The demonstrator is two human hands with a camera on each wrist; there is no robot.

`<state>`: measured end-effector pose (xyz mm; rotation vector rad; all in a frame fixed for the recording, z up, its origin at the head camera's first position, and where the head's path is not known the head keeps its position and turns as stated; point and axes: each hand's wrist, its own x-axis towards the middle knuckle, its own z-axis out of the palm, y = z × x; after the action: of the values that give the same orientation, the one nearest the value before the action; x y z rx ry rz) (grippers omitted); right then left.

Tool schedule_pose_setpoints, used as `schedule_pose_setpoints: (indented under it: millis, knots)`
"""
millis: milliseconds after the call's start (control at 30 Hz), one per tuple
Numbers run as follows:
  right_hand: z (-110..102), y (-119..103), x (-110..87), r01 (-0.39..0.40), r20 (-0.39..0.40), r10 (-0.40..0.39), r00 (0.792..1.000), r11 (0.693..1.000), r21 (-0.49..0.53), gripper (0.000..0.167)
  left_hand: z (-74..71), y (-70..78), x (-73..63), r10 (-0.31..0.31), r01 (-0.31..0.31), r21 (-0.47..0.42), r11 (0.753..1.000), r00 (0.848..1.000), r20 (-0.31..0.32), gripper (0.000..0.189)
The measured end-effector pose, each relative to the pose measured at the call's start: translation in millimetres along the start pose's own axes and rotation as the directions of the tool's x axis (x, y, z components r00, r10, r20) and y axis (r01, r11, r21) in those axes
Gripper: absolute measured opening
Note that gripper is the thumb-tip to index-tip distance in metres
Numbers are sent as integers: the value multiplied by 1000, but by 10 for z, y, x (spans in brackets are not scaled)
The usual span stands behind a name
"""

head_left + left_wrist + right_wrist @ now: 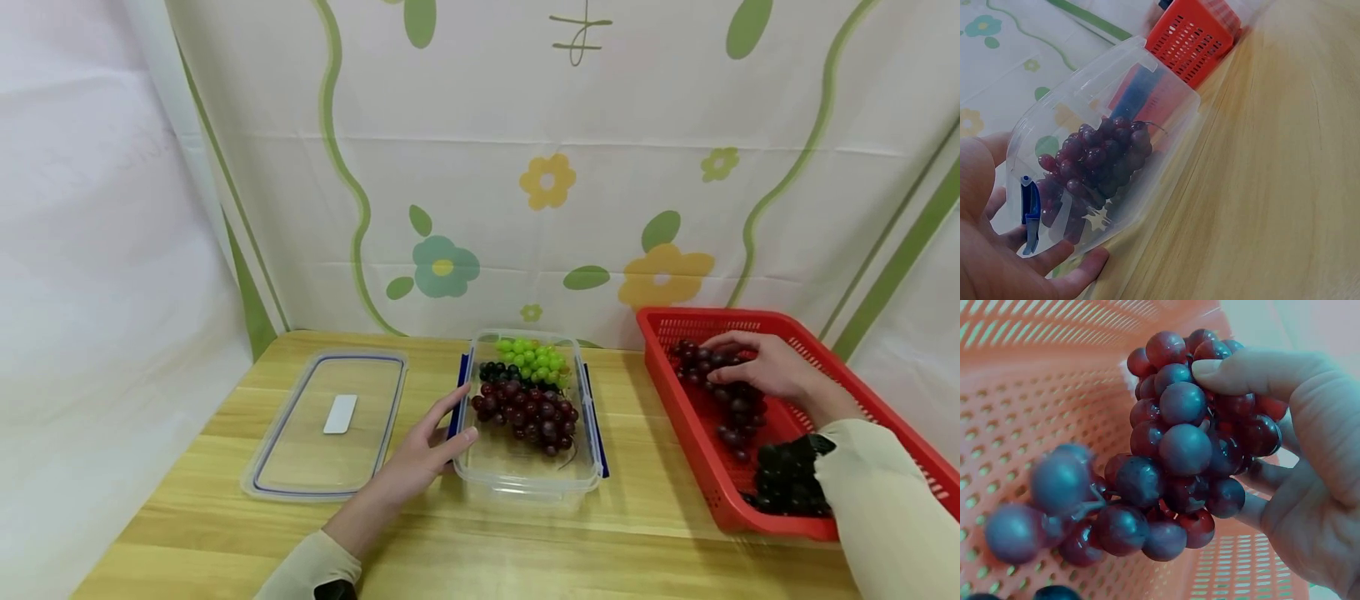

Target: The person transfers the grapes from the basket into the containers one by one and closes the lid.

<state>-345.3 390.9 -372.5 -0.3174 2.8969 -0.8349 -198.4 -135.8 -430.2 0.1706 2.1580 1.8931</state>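
Observation:
In the red basket, my right hand (765,367) grips a bunch of dark red grapes (1172,450), with the thumb on one side and fingers on the other. The bunch hangs from the hand, tilted along the basket wall. My left hand (420,454) touches the left side of a clear plastic food container (517,482), its fingers fairly straight beside a blue clip (1030,215). Inside that container lie green grapes (536,360) at the back, black grapes (495,372) behind the front bunch, and dark red grapes (528,417) on top nearer the front.
The red basket (678,442) stands at the right of the wooden table (637,533), with black grapes (787,479) in its near end. A clear lid (300,450) with a blue seal lies flat at the left. Behind the table hangs a flowered cloth (480,200).

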Motion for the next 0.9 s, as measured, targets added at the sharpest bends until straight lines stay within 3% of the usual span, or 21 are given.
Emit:
schedule_pose_setpoints:
  millis: [433, 633, 900]
  knots:
    - [-213, -146, -12, -42, -61, 43, 997, 999, 19, 66, 2, 0, 8, 0, 0, -10, 1000, 1000, 2, 69]
    - [-356, -276, -6, -11, -84, 16, 996, 998, 61, 67, 3, 11, 6, -3, 3, -17, 1000, 1000, 11, 70]
    - [-535, -610, -19, 78, -146, -57, 988, 987, 139, 57, -3, 25, 11, 6, -6, -4, 1000, 1000, 23, 68]
